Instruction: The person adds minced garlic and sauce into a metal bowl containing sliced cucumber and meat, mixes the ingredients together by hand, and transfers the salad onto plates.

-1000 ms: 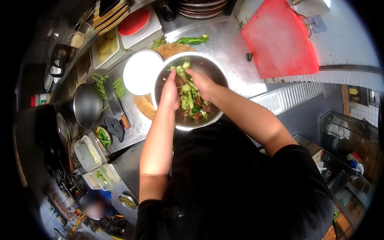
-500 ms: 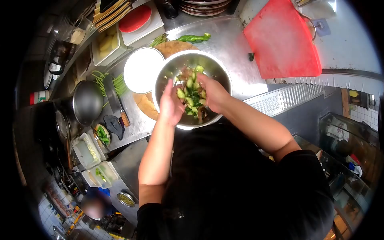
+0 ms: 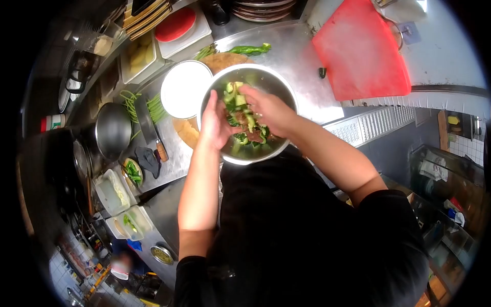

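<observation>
A steel mixing bowl point(image 3: 290, 91) sits partly over a round wooden chopping board point(image 3: 225, 61). Chopped cucumber point(image 3: 238, 105), mixed with darker leafy or brownish bits, is heaped inside it. My left hand point(image 3: 217, 125) reaches in from the left, thumb up, its fingers partly hidden behind the pieces. From the right, my right hand point(image 3: 271, 113) curves over the same heap. Both hands are cupped around the cucumber between them, above the bowl's bottom. A round white container or lid point(image 3: 186, 88) stands just left of the bowl.
A knife point(image 3: 146, 121) with a wooden handle lies beside green beans point(image 3: 155, 108) and a dark cloth point(image 3: 148, 161). Left of these is a dark metal bowl point(image 3: 113, 131). Green peppers point(image 3: 250, 49) lie at the back; a red cutting board point(image 3: 360, 56) leans at right. Another person point(image 3: 127, 261) is at lower left.
My hands have turned the cucumber over: the heap has a different shape, with darker bits now showing low in the middle. My right hand has shifted slightly; the bowl stays in place.
</observation>
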Action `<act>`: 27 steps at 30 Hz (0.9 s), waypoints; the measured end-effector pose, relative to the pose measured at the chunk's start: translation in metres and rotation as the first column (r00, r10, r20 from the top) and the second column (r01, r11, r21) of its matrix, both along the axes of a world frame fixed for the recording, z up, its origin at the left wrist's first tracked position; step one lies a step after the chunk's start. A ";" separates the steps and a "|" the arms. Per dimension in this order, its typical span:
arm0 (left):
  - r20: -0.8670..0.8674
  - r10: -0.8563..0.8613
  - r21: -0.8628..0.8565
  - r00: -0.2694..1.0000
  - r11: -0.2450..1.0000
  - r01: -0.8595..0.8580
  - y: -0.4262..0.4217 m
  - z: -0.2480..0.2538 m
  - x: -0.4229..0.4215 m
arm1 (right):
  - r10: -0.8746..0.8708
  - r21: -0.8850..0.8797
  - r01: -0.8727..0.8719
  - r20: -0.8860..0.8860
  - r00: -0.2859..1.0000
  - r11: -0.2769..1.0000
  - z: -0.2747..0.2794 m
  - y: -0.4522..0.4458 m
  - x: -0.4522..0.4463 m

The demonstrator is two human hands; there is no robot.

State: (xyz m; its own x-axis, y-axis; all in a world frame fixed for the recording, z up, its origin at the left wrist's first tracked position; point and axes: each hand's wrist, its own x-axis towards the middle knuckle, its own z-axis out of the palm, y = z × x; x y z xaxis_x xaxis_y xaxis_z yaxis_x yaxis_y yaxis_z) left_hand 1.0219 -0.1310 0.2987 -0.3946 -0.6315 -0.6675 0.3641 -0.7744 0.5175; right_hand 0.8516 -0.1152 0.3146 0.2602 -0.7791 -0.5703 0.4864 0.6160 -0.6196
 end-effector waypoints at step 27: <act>0.177 -0.004 -0.044 0.984 0.999 0.012 -0.003 -0.013 0.000 | -0.025 0.167 0.049 -0.142 0.989 0.985 -0.009 -0.017 -0.010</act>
State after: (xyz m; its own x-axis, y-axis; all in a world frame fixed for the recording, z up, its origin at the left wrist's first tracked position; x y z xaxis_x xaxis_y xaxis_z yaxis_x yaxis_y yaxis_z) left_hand 1.0220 -0.1339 0.2853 -0.2785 -0.6597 -0.6980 0.2576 -0.7514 0.6075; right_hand 0.8415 -0.1319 0.3054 0.1417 -0.6754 -0.7237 0.4272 0.7012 -0.5708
